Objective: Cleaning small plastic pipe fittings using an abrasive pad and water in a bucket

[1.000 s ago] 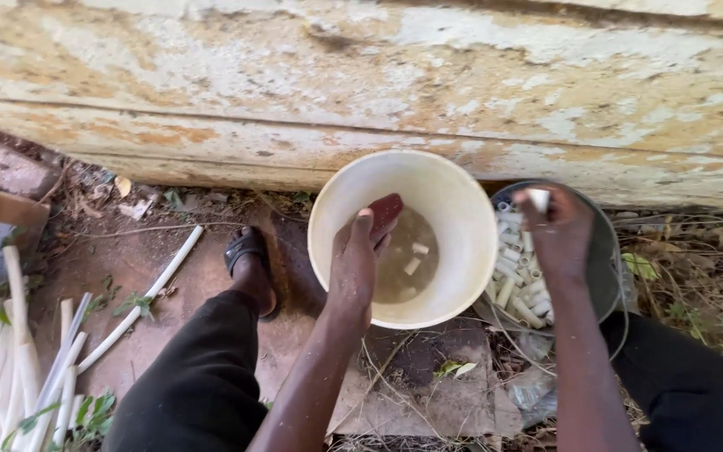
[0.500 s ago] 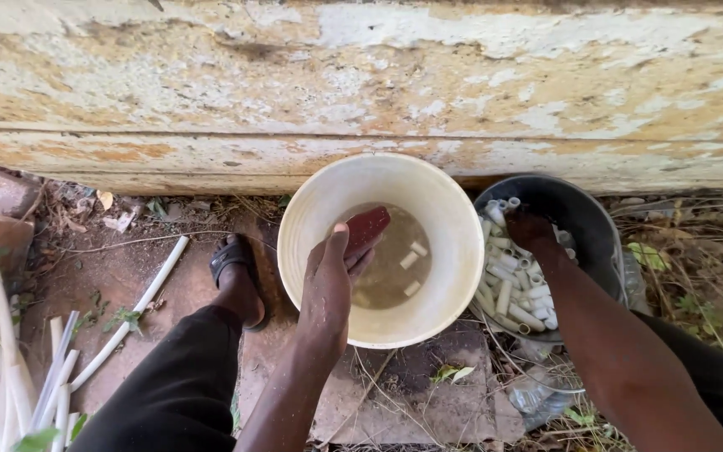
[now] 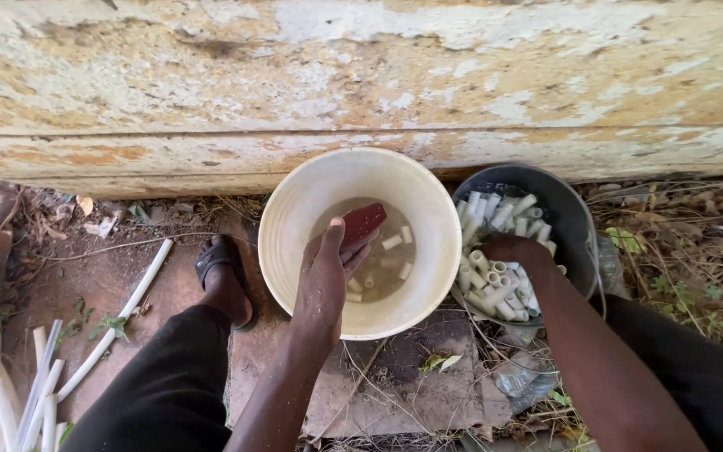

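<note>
Bare dirt ground [image 3: 152,293] below a peeling wall [image 3: 361,75]; white pipes [image 3: 10,377] lie at left. Left hand [image 3: 328,280], fingers clamped on a red block [image 3: 363,223], hangs over the cream bucket [image 3: 294,209]. Right hand [image 3: 516,251] rests among pipe offcuts [image 3: 495,289] in the grey bucket [image 3: 575,213]; its finger state is apparently hidden.

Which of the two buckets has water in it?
The cream bucket under the left hand: it holds murky water. The dark bucket holds only dry pipe pieces.

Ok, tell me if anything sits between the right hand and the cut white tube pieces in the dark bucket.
Nothing visible does. The right hand is already down inside the dark bucket, resting on the heap of white tube pieces; its fingertips are hidden among them.
</note>
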